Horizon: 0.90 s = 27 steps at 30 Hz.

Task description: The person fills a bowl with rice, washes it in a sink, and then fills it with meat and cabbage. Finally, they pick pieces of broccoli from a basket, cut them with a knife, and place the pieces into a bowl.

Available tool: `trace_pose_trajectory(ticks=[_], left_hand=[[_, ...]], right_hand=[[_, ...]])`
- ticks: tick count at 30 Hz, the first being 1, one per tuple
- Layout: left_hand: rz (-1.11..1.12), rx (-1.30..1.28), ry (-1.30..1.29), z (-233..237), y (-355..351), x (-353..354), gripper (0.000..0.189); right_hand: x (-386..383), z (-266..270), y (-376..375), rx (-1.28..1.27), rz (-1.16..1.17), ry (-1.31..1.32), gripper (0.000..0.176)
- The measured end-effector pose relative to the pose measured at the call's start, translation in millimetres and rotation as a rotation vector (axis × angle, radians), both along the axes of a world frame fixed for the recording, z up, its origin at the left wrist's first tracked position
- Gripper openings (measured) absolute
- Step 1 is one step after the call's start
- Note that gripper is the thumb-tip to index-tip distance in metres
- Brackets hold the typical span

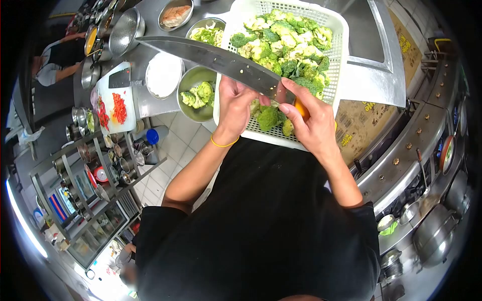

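A large knife [216, 59] with green bits on its blade points to the upper left above a white perforated basket [343, 60] full of broccoli pieces [288, 45]. Its yellow-orange handle shows under my right hand [311, 113], whose fingers are wrapped round it near the blade's heel. My left hand [235, 105], with a yellow band at the wrist, is closed beneath the blade, beside a broccoli floret [268, 118]. The blade hides part of its fingers, and what they pinch is unclear. Left of the basket, a metal bowl [203, 115] holds more broccoli.
On the left counter are a white board [129, 108] with chopped red pieces and a cleaver [119, 79], a round white container [164, 75] and metal bowls [125, 32]. Another person's arm [70, 74] shows at the far left. Stove edging [396, 160] runs along the right.
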<state>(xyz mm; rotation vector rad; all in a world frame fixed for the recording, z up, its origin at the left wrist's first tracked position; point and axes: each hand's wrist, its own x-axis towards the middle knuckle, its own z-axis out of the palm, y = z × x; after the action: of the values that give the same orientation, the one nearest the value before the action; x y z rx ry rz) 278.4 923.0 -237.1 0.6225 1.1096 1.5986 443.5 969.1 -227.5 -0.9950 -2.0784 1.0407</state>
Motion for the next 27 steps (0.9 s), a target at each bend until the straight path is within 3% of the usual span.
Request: trace_pose_trajectory(ticks=[5, 13, 15, 17, 20, 22, 24, 25, 27], left_hand=[[0.037, 0.054, -0.046, 6, 6, -4, 0.041], [0.050, 0.037, -0.035, 7, 4, -9, 0.041], [0.065, 0.055, -0.172, 7, -1, -12, 0.036], [0.099, 0.059, -0.182, 17, -9, -17, 0.033], [0.055, 0.278, 0.026, 24, -35, -44, 0.035], [0.188, -0.005, 0.401, 17, -58, -77, 0.037], [0.142, -0.480, 0.863, -22, -78, -123, 0.046], [0.127, -0.475, 0.856, -25, -80, -127, 0.046], [0.044, -0.642, 1.358, -28, -75, -129, 0.054]], right_hand=[[7, -2, 1, -0.240, 0.015, 0.064, 0.036], [-2, 4, 3, -0.223, 0.047, 0.035, 0.033], [1, 5, -2, -0.265, 0.061, 0.012, 0.032], [12, -6, -3, -0.536, -0.004, -0.009, 0.031], [46, -18, -12, -0.724, -0.119, -0.071, 0.030], [67, -23, -15, -0.738, -0.138, -0.040, 0.030], [81, -20, -18, -0.824, -0.247, 0.029, 0.031], [83, -17, -18, -0.823, -0.264, 0.024, 0.031], [81, -14, -14, -0.879, -0.278, 0.051, 0.031]])
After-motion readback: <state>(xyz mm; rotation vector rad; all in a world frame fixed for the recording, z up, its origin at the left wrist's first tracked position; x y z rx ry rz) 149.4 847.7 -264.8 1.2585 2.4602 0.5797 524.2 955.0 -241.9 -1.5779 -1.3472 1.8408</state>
